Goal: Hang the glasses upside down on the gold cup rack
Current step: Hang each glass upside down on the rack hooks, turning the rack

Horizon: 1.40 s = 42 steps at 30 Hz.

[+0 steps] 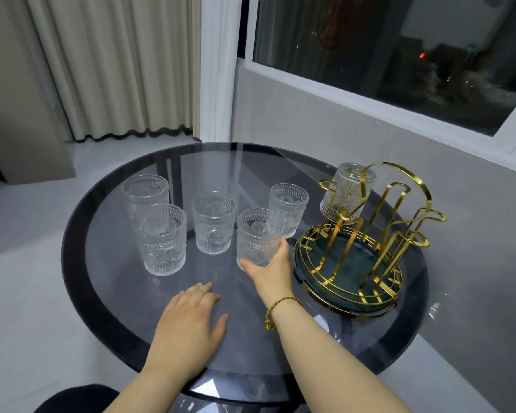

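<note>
Six embossed clear glasses in all. Five stand upright on the round smoked-glass table (108,293), mouths up, long axes vertical: two at left, one behind the other (146,198) (163,239), one in the middle (214,223), one farther back to the right (288,208), and the nearest glass (258,237).

Sixth glass (347,193) hangs mouth-down on a far prong of the gold cup rack (370,234), axis tilted, base leaning away from the rack's centre. Other prongs bare. Rack sits on a dark teal tray (310,257) near the table's right edge, just beside the nearest glass.

Right hand (273,271) wraps the nearest glass low down, fingers closed around its base, which is at the tabletop. Gold bracelet (280,307) on that wrist.

Left hand (188,326) lies flat, palm down, fingers spread, holding nothing. Bare tabletop in front of and behind the glasses.
</note>
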Each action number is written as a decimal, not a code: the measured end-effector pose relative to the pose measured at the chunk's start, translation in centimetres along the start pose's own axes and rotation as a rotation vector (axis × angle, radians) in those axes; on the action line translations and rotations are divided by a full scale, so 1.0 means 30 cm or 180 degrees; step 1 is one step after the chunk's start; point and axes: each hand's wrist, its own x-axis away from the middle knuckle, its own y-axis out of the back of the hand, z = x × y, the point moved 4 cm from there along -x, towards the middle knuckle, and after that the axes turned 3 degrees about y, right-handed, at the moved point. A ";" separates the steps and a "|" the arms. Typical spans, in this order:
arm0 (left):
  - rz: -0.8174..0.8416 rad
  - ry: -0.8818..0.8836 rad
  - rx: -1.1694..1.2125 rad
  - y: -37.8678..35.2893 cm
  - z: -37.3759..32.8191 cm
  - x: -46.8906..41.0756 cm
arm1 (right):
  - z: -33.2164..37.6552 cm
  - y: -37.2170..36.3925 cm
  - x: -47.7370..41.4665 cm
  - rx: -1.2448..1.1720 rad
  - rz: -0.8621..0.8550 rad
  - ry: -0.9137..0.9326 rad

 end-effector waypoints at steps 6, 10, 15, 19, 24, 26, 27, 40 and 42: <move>0.0117 0.0088 0.0154 -0.020 0.013 -0.002 | 0.010 0.028 0.032 -0.0153 -0.0097 0.0071; 0.0228 0.0083 0.0071 -0.014 0.010 -0.004 | 0.042 0.090 0.103 -0.0114 -0.0043 0.0377; 0.0275 -0.0070 0.0126 0.011 -0.024 0.002 | 0.118 0.250 0.219 -0.0013 0.0068 0.0773; 0.0334 -0.0362 0.0295 0.014 -0.122 -0.011 | 0.158 0.400 0.303 0.0010 0.0102 0.0903; 0.0573 -0.0738 0.0342 -0.026 -0.286 -0.057 | 0.206 0.616 0.408 0.0345 -0.0013 0.0986; 0.0660 -0.0817 0.0320 -0.053 -0.330 -0.078 | 0.228 0.709 0.425 0.0465 -0.0122 0.0993; 0.0687 -0.0847 0.0324 -0.066 -0.347 -0.087 | 0.241 0.753 0.426 0.0530 -0.0169 0.0977; 0.0630 -0.1115 0.0369 -0.192 -0.434 -0.146 | 0.403 1.137 0.107 0.1098 -0.1208 0.0601; 0.0612 -0.1135 0.0408 -0.188 -0.439 -0.147 | 0.439 1.130 0.035 0.1080 -0.1142 0.0590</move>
